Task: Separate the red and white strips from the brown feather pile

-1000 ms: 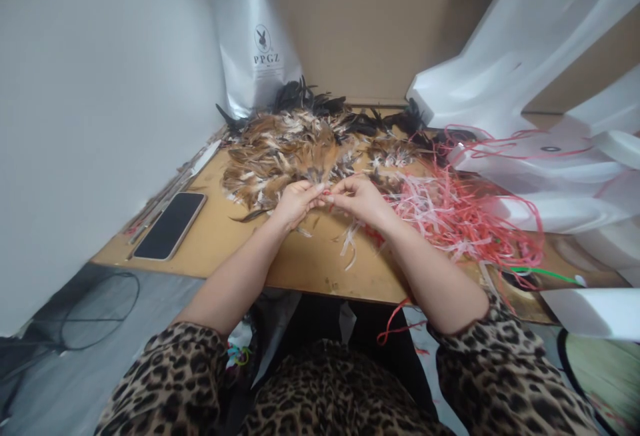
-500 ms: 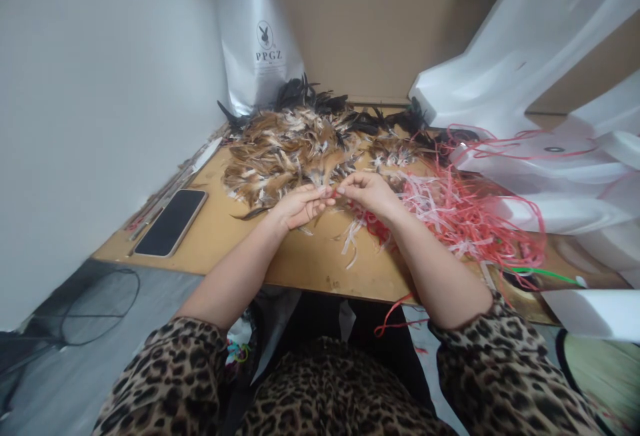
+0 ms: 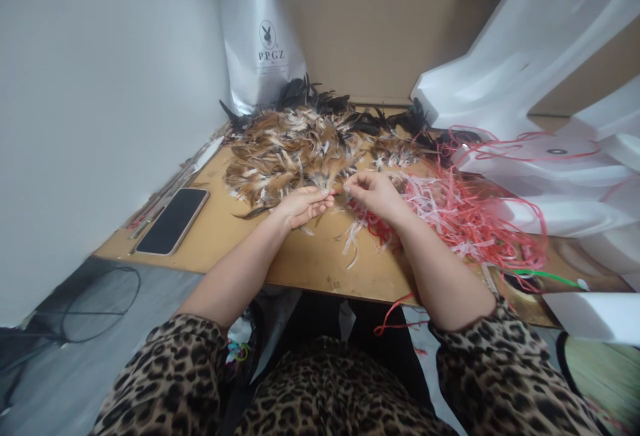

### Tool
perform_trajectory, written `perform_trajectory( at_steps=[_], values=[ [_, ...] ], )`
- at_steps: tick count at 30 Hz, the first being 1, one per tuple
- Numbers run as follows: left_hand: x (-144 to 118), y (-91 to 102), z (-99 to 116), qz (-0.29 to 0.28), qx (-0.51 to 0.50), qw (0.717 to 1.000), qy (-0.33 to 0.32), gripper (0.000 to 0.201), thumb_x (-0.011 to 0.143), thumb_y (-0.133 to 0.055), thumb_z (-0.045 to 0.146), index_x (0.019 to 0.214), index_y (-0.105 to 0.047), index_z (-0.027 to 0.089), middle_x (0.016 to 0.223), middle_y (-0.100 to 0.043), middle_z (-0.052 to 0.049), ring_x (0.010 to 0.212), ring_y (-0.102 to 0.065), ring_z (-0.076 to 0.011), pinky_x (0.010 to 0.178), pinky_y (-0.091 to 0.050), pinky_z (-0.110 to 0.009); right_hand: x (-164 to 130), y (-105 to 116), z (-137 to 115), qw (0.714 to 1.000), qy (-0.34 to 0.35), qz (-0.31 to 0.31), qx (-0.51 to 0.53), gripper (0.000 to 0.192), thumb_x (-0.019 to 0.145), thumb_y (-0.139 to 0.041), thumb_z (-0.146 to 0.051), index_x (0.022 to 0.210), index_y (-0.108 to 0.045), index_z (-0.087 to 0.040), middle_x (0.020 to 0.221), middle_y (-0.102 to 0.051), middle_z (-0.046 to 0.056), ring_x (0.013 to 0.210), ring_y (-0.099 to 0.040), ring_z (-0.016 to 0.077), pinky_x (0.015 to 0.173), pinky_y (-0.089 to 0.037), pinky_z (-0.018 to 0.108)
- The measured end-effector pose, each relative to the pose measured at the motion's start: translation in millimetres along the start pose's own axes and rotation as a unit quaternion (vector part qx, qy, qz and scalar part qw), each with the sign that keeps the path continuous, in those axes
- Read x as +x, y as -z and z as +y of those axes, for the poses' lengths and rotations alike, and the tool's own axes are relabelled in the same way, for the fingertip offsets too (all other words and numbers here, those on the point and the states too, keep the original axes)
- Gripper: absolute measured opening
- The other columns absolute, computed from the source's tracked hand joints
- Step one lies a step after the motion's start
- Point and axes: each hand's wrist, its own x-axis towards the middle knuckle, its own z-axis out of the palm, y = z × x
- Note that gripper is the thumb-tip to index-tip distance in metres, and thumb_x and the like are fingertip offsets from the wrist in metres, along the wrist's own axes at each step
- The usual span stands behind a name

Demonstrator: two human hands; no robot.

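Note:
Above the front of the wooden table, my left hand [image 3: 306, 207] is closed in a pinch, its thumb and forefinger on the base of what looks like a light brown feather [image 3: 324, 175]. A short bit of red ribbon [image 3: 338, 191] shows at those fingertips. Just to the right, my right hand [image 3: 374, 192] pinches with thumb and forefinger, seemingly on the ribbon's other end, which is too small to see clearly. Behind both hands spreads a pile of brown and white feathers [image 3: 273, 149]. A tangle of red and pale pink ribbons [image 3: 463, 216] lies beside my right forearm.
A phone [image 3: 173, 221] rests on the table [image 3: 320, 269] at the left. Black feathers [image 3: 305, 95] and a silver-white bag [image 3: 260, 43] are at the back. White sheeting [image 3: 480, 69] rises on the right, near a green strip [image 3: 550, 277].
My right hand has shifted slightly right, widening the small gap between the fingertips. The left hand keeps its pinch almost in place.

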Motion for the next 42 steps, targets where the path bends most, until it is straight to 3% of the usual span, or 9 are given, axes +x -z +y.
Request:
perform_trajectory(
  at_steps=[6, 12, 18, 25, 30, 36, 39, 42],
  values=[
    [0, -1.2, 0, 0.051, 0.053, 0.997, -0.031, 0.01, 0.075, -0.063, 0.013, 0.081, -0.063, 0.004, 0.066, -0.065, -0.006, 0.055, -0.062, -0.0065, 0.049, -0.047, -0.012, 1, 7, 6, 0.966, 0.142, -0.013, -0.216, 0.017, 0.078, -0.051, -0.02, 0.072, -0.065, -0.016, 0.075, -0.063, 0.006, 0.071, -0.054, 0.0153, 0.069, -0.038, 0.027],
    [-1, -3.1, -1, 0.052, 0.132, 0.989, -0.042, 0.015, 0.072, -0.067, 0.02, 0.073, -0.063, 0.005, 0.066, -0.066, -0.008, 0.056, -0.062, -0.0076, 0.051, -0.047, -0.013, -3, 16, 0, 0.916, 0.16, 0.005, -0.368, 0.021, 0.083, -0.045, -0.021, 0.076, -0.064, -0.015, 0.075, -0.058, 0.008, 0.069, -0.05, 0.0162, 0.062, -0.032, 0.027],
    [-3, -6.0, -4, 0.019, 0.239, 0.97, -0.052, 0.02, 0.069, -0.069, 0.026, 0.072, -0.063, 0.007, 0.073, -0.068, -0.01, 0.06, -0.065, -0.0117, 0.052, -0.049, -0.018, -11, 10, -15, 0.883, 0.204, 0.043, -0.421, 0.028, 0.09, -0.037, -0.029, 0.084, -0.061, -0.016, 0.081, -0.056, 0.007, 0.068, -0.046, 0.0152, 0.056, -0.025, 0.027],
    [-4, -8.6, -7, -0.032, 0.317, 0.948, -0.025, 0.019, 0.07, -0.068, 0.027, 0.073, -0.063, 0.009, 0.071, -0.068, -0.01, 0.058, -0.065, -0.0123, 0.052, -0.05, -0.02, -10, 0, -22, 0.889, 0.286, -0.024, -0.356, 0.03, 0.09, -0.036, -0.027, 0.078, -0.061, -0.016, 0.078, -0.055, 0.008, 0.075, -0.045, 0.0163, 0.065, -0.03, 0.028],
    [-9, -13.4, -8, -0.051, 0.387, 0.92, -0.032, 0.019, 0.073, -0.064, 0.026, 0.066, -0.064, 0.008, 0.059, -0.065, -0.008, 0.051, -0.062, -0.0118, 0.047, -0.048, -0.02, -6, -6, -22, 0.908, 0.291, -0.052, -0.296, 0.025, 0.087, -0.042, -0.027, 0.076, -0.062, -0.016, 0.079, -0.056, 0.007, 0.077, -0.047, 0.0165, 0.069, -0.033, 0.028],
    [-18, -22.1, -7, -0.105, 0.406, 0.907, -0.041, 0.021, 0.071, -0.065, 0.029, 0.064, -0.065, 0.01, 0.055, -0.064, -0.007, 0.05, -0.061, -0.011, 0.046, -0.046, -0.018, 3, 0, -9, 0.965, 0.184, -0.126, -0.141, 0.017, 0.079, -0.052, -0.024, 0.069, -0.062, -0.015, 0.072, -0.058, 0.003, 0.069, -0.05, 0.0127, 0.07, -0.038, 0.026],
    [-20, -25.7, -5, -0.103, 0.357, 0.927, -0.054, 0.022, 0.069, -0.067, 0.03, 0.065, -0.064, 0.009, 0.058, -0.065, -0.007, 0.05, -0.061, -0.0111, 0.048, -0.047, -0.018, 7, 8, 5, 0.982, 0.081, -0.173, -0.011, 0.019, 0.076, -0.056, -0.032, 0.069, -0.063, -0.015, 0.068, -0.061, 0.002, 0.063, -0.053, 0.012, 0.065, -0.041, 0.025],
    [-17, -24.6, -3, -0.048, 0.279, 0.955, -0.082, 0.023, 0.066, -0.07, 0.03, 0.068, -0.063, 0.008, 0.061, -0.066, -0.007, 0.05, -0.061, -0.0102, 0.05, -0.048, -0.019, 10, 11, 14, 0.984, 0.009, -0.161, 0.082, 0.022, 0.07, -0.061, -0.038, 0.072, -0.065, -0.016, 0.07, -0.065, 0.003, 0.062, -0.055, 0.0131, 0.061, -0.043, 0.026]
  ],
)
